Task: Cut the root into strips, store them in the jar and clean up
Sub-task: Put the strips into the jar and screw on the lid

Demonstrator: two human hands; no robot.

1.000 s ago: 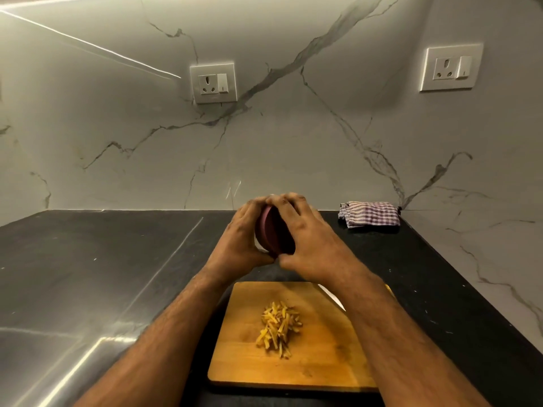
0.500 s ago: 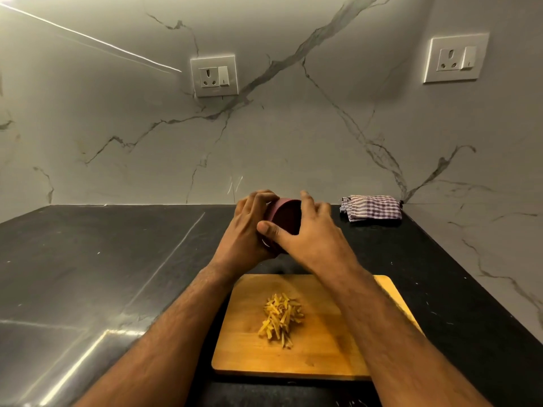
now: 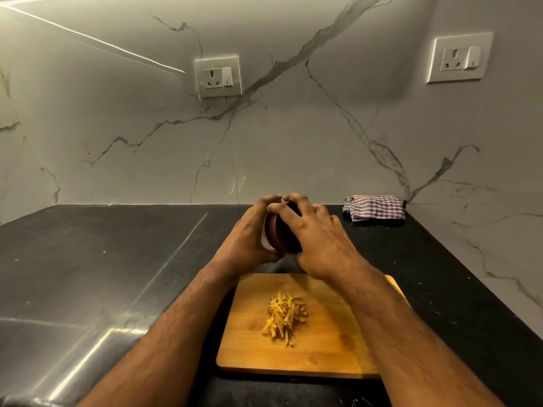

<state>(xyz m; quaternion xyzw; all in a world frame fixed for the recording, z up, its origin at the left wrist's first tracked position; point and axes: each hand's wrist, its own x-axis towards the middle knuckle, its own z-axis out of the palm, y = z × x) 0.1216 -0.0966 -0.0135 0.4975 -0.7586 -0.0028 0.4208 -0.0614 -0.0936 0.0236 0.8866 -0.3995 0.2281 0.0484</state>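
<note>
1. Since half a second ago my right hand (image 3: 320, 242) has turned over the jar's maroon lid (image 3: 283, 235): my thumb, which lay across the near face of the lid then, is now out of sight, and my fingers reach over its top.
2. My left hand (image 3: 249, 233) wraps the far side of the jar (image 3: 266, 240), its grip clamped on the body; only a pale sliver of the jar shows beside the lid.
3. My right grip is closed around the lid, fingers spread over its rim.
4. The jar is tilted on its side between both hands, lid toward my right, held above the black bench (image 3: 102, 259) just beyond the far edge of the cutting board (image 3: 323, 348).
5. The yellow root strips (image 3: 283, 317) lie in a loose pile near the middle of the wooden board, none in the jar that I can see.
6. A folded checked cloth (image 3: 374, 207) rests on the bench at the back right, against the marble wall (image 3: 293, 142).
7. Two white sockets are set in that wall, one to the left above the jar (image 3: 218, 76) and one to the far right (image 3: 459, 57).
</note>
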